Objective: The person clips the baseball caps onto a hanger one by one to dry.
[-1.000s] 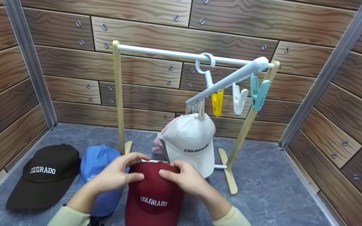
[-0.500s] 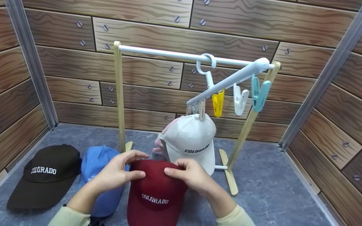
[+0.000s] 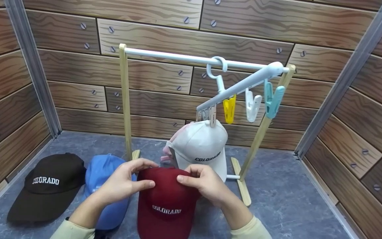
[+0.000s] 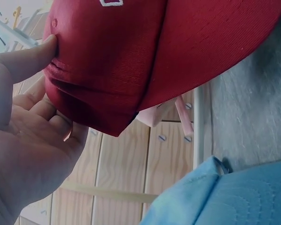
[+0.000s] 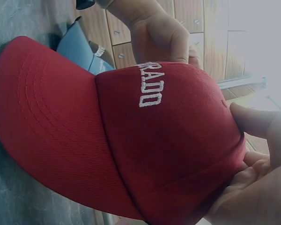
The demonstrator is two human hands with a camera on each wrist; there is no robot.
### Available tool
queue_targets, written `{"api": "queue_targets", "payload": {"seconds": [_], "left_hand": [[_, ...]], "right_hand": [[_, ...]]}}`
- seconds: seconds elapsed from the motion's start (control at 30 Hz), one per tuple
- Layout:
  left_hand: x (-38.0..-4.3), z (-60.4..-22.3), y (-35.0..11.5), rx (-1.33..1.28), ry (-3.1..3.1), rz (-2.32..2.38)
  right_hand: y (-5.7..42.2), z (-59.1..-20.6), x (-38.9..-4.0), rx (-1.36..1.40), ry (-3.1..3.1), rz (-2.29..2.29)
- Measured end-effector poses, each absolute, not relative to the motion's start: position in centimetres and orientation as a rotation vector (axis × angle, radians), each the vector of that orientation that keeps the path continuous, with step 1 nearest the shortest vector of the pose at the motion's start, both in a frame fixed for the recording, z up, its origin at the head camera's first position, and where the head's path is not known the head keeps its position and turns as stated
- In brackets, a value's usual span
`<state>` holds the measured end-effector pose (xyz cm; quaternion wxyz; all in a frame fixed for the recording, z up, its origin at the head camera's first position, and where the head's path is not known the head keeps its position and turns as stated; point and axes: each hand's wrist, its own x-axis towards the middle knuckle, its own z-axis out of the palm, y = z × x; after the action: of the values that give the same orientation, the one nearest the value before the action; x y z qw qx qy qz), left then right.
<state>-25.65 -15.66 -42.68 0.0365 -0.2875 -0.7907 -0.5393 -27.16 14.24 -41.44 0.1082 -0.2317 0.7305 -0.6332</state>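
A dark red baseball cap (image 3: pixel 167 192) with white COLORADO lettering is held brim down between both hands at the front. My left hand (image 3: pixel 126 181) grips its left side, thumb on the front of the crown and fingers behind. On the right side my right hand (image 3: pixel 207 186) pinches the crown the same way, as the right wrist view shows of its thumb (image 5: pixel 255 119). Behind the red cap a white cap (image 3: pixel 201 142) hangs from a clip on a pale hanger (image 3: pixel 240 86). A pink cap (image 3: pixel 166 151) shows partly behind the white one.
The hanger hooks over the white rail (image 3: pixel 171 55) of a wooden-legged rack. Yellow (image 3: pixel 229 109), white (image 3: pixel 253 106) and teal clips (image 3: pixel 274 101) hang from it, holding nothing. A black cap (image 3: pixel 46 186) and a blue cap (image 3: pixel 108 169) lie at left.
Both hands have moved the red cap slightly right and up, and it covers more of the white cap's brim. The right hand has shifted a little further right. The other caps stay put.
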Motion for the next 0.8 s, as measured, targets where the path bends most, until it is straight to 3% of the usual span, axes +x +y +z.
{"api": "queue_targets", "payload": {"seconds": [0.8], "left_hand": [[-25.0, -40.8, -12.8, -0.882, -2.29, -1.609]], "right_hand": [[17.5, -38.8, -27.2, -0.94, 2.155, -1.793]]}}
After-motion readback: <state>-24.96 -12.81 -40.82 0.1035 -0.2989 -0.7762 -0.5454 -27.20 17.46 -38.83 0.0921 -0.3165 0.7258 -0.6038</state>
